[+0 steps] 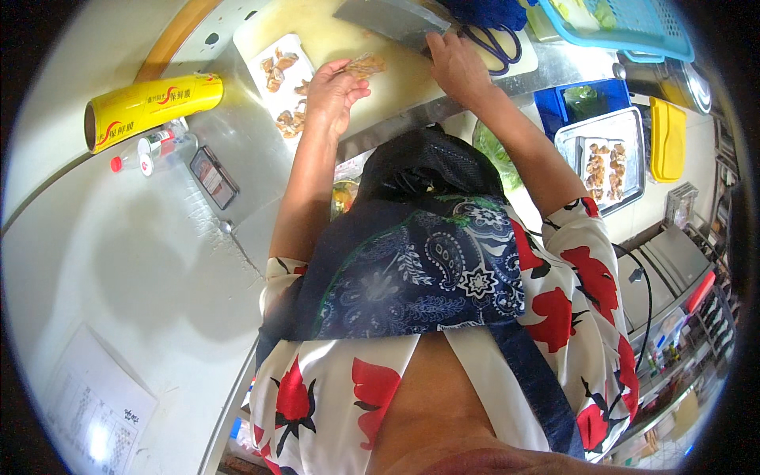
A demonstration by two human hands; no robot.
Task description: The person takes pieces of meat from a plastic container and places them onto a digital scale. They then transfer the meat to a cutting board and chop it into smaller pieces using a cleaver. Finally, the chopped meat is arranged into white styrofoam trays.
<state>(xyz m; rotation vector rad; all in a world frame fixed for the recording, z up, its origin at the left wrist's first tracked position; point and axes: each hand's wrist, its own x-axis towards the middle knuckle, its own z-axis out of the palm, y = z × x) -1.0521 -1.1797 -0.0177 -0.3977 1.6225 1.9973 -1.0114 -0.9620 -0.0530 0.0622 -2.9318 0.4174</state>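
Note:
Between the thumb and fingers of my left hand (332, 98) is a brown and pale piece of food (365, 64), perhaps cooked meat. It is held over a yellowish cutting board (392, 89). My right hand (460, 68) grips a cleaver (395, 22) at its handle end, and the broad blade points left across the far part of the board. The fingers hide most of the handle. Left of my left hand, a white tray (289, 50) bears small groups of similar brown pieces (274, 77). Scissors with dark blue handles (504, 50) lie right of my right hand.
A yellow cling film roll (154, 110), clear plastic bottles (172, 151) and a phone (214, 177) are at the left. A light blue basket (653, 29) holds leafy greens. To the right, a metal tray (634, 172) carries more brown pieces near a yellow lid (668, 139).

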